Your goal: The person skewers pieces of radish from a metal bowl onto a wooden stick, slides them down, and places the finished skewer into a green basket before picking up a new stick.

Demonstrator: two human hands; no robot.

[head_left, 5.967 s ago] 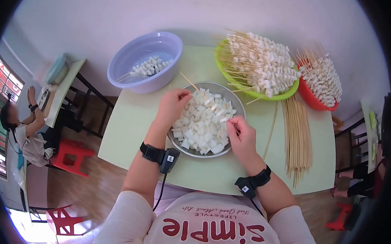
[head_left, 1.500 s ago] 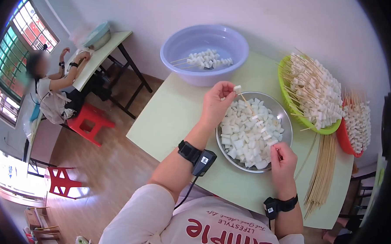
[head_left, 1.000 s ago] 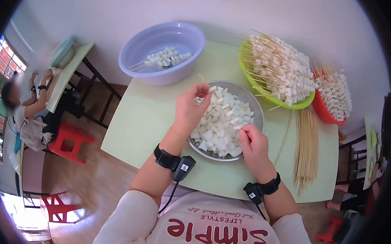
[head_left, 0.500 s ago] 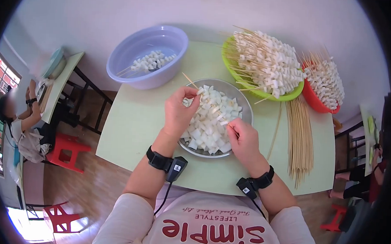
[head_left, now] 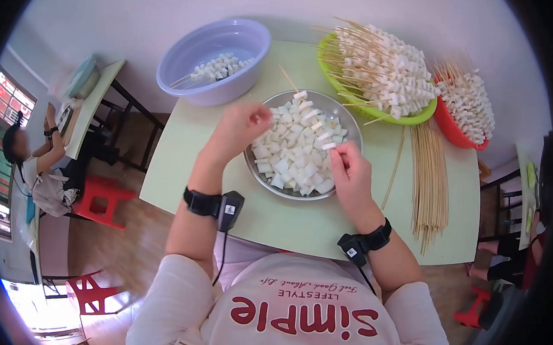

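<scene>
My right hand (head_left: 352, 169) pinches the lower end of a bamboo skewer (head_left: 288, 78) between thumb and fingertips. Several white cubes (head_left: 316, 125) are spaced along it, and its bare end points up and left. Beneath lies a round metal bowl (head_left: 357, 123) full of loose white cubes (head_left: 290, 149), some with a pale green tint. Over the bowl's left rim, apart from the skewer, is my left hand (head_left: 240, 129). Its fingers are curled and smeared by motion, and I cannot tell whether it holds anything.
A blue basin (head_left: 175, 68) with some filled skewers stands back left. Back right, a green basin (head_left: 330, 70) and a red basin (head_left: 454, 128) hold heaps of them. Bare bamboo sticks (head_left: 430, 185) lie on the pale green table (head_left: 187, 162). Another person (head_left: 45, 162) sits far left.
My left hand has let go of the skewer and drawn back left. The cubes on the skewer now stand clearly in view, tilted up from the bowl. The view has shifted slightly.
</scene>
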